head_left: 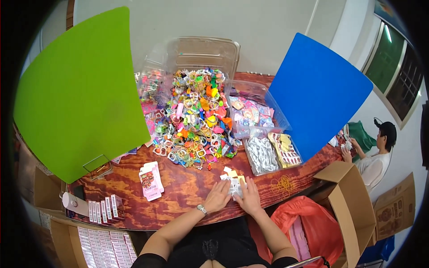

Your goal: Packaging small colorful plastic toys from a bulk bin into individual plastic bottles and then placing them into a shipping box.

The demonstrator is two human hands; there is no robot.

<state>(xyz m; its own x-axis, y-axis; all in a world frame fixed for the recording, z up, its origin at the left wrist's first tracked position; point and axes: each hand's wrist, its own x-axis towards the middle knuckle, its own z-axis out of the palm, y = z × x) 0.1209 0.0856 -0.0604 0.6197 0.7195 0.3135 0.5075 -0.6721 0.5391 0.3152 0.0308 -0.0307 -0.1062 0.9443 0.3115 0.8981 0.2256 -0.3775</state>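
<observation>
Palms down, my left hand (217,196) and my right hand (249,196) rest near the table's front edge, fingers stretched out and slightly apart. Small whitish packets (234,185) lie between them, touching the fingers. A few white and yellow pieces (231,173) sit just beyond the fingertips. Left of my hands is a loose stack of flat pink-and-white printed boxes (152,181). Farther back rises a big heap of colourful small trinkets and bands (196,116). To the right of the heap, a clear tray (255,170) holds silvery packets and yellow and dark red pieces.
A green panel (85,94) and a blue panel (319,94) flank the table. Yellow rubber bands (281,185) lie at right; small boxes (105,209) stand at left. Beside me are a red bag (321,228) and cardboard boxes (357,210). Another person (375,161) works at far right.
</observation>
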